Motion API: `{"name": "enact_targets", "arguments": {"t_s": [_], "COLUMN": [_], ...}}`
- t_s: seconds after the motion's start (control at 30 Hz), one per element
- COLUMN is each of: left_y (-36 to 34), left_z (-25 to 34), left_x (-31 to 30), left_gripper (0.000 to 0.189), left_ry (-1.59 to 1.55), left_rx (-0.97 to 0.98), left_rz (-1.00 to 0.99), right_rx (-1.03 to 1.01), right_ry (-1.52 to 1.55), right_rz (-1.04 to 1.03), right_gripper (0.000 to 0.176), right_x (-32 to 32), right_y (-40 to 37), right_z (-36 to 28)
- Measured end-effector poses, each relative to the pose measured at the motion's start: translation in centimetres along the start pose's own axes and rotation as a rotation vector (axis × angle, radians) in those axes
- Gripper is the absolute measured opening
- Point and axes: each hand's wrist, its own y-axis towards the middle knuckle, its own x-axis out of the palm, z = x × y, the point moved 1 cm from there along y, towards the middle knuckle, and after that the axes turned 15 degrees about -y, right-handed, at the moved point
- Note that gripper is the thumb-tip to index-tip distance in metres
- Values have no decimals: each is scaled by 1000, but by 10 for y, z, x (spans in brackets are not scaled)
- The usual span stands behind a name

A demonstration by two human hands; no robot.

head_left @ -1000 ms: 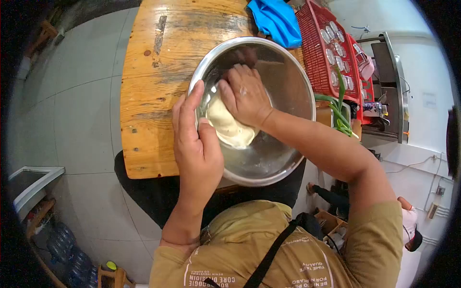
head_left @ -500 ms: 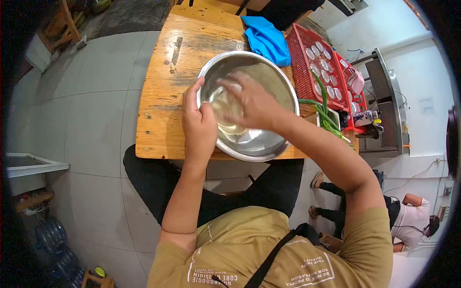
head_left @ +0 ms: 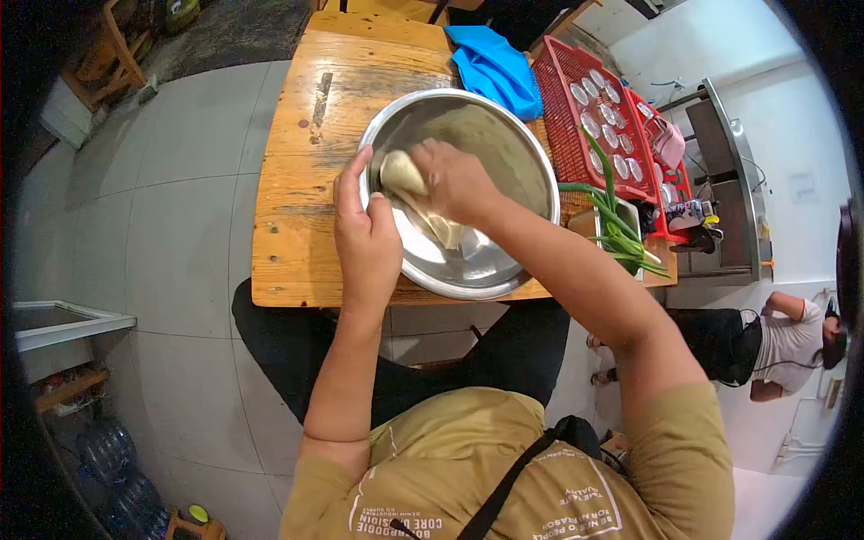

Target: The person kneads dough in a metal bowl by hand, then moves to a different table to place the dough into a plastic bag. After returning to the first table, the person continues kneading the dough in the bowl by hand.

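Note:
A large steel bowl (head_left: 513, 270) rests near the front edge of the wooden table. My left hand (head_left: 364, 216) grips the bowl's left rim, thumb on the inner side. Inside the bowl, my right hand (head_left: 450, 180) is closed at a pale, smooth, rounded mass (head_left: 402, 173), perhaps dough. A flatter pale part (head_left: 441, 227) of it stretches down toward the bowl's bottom. My right fingertips are partly hidden and slightly blurred.
On the wooden table (head_left: 306, 180), a blue cloth (head_left: 495, 70) lies behind the bowl. To the right are a red basket (head_left: 562, 117) with several clear cups and a container with green onions (head_left: 616, 220). Another person (head_left: 774, 346) stands at the right.
My right hand was blurred with its fingers spread over the bowl; now it is closed at the pale mass, which shows as a raised lump. The other person has shifted.

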Motion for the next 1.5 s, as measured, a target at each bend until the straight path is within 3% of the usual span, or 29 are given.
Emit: {"name": "enact_targets", "arguments": {"t_s": [0.17, 0.23, 0.4, 0.47, 0.5, 0.57, 0.63, 0.7, 0.73, 0.77, 0.83, 0.97, 1.07, 1.17, 1.2, 1.23, 1.33, 1.37, 1.43, 1.5], "left_y": [1, -1, -2, -2, -2, -2, 0, 1, 1, 1, 1, -2, 0, 1, 1, 1, 4, 4, 5, 3], "left_z": [8, 4, 11, 6, 5, 6, 6, 6, 5, 4, 3, 5, 7, 4, 4, 4, 3, 2, 2, 5], "left_x": [5, 5, 11, 13, 12, 12, 12, 10, 10, 9, 11, 14, 14, 13, 12, 11, 10, 10, 9, 11], "left_gripper": [49, 48, 50, 50, 50, 50, 50, 49, 49, 49, 49, 51, 50, 53, 55, 55, 56, 57, 57, 58], "left_ry": [5, -62, -110, -77, -77, -84, -100, -27, -26, -45, -66, -102, -104, -92, -67, -68, -114, -135, -153, -110], "left_rx": [-14, -34, -50, -8, -13, 0, -2, 9, 14, 13, 24, 2, 31, 14, -3, 0, -95, -98, -101, -114], "left_rz": [50, 58, 100, 90, 90, 77, 65, 34, 31, 30, 29, 99, 115, 81, 47, 55, 43, 36, 34, 37], "right_rx": [178, 219, 144, -212, -210, -104, -19, 186, 243, 245, 11, 20, -116, -83, -3, -12, 605, 597, 839, 743], "right_ry": [365, 698, 518, 24, 26, 348, 333, 245, 376, 377, 316, 182, 138, 329, 283, 281, 813, 812, 1250, 1264], "right_rz": [-44, -111, -254, -124, -128, -306, -270, -202, -133, -130, -233, -419, -268, -266, -128, -128, -49, -54, 224, 418], "right_gripper": [42, 47, 52, 56, 56, 61, 55, 81, 73, 73, 81, 76, 71, 66, 62, 62, 56, 56, 54, 55], "right_x": [-5, -13, -69, -69, -71, -80, -85, -85, -71, -48, -20, -44, -48, -61, -54, -43, -36, -40, -57, -94], "right_y": [1, -9, -58, -78, -80, -84, -77, -62, -58, -56, -45, -55, -67, -77, -81, -81, -77, -76, -71, -65], "right_z": [34, 43, 43, 55, 57, 62, 54, 44, 40, 40, 35, 2, 3, 9, 13, 19, 45, 52, 58, 54]}}
